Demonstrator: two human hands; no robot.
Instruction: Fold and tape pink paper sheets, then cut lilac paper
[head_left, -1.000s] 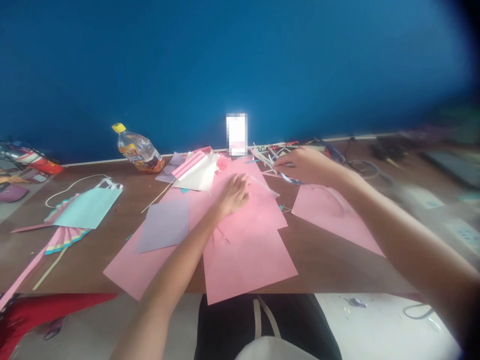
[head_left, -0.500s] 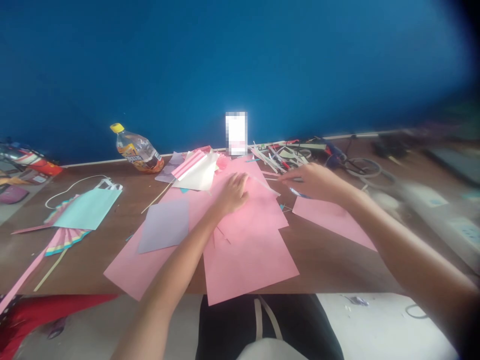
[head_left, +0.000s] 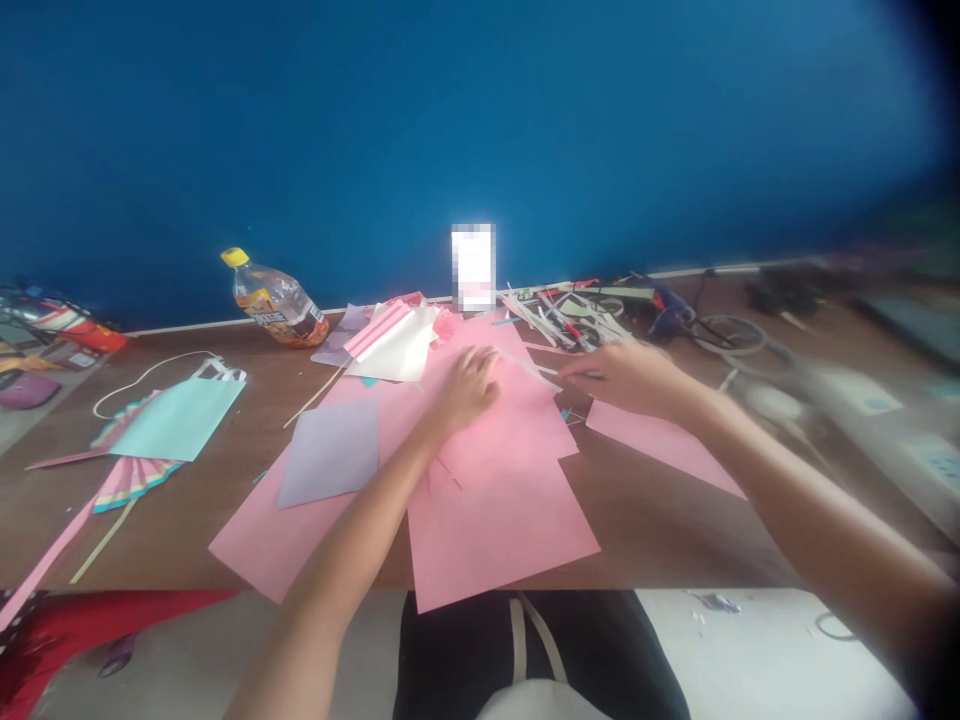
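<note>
My left hand lies on the pink paper with its fingers bent and slightly apart. Its fingertips touch the near end of a clear, ruler-like strip that runs to the right. My right hand is low over the table just past the strip's other end, fingers closed around a slim pen-like tool, mostly hidden by the fingers. A grey-lilac sheet lies on the pink paper left of my left forearm. Another pink piece is under my right forearm.
A tilted plastic bottle and a bright, blurred-out upright panel stand by the blue wall. Paper strips are heaped at the back. A pleated paper fan and mint sheet lie left. Cables sit right.
My right hand has come down and slightly nearer, closing over the slim tool that lay on the table below it. My left hand has stayed in place.
</note>
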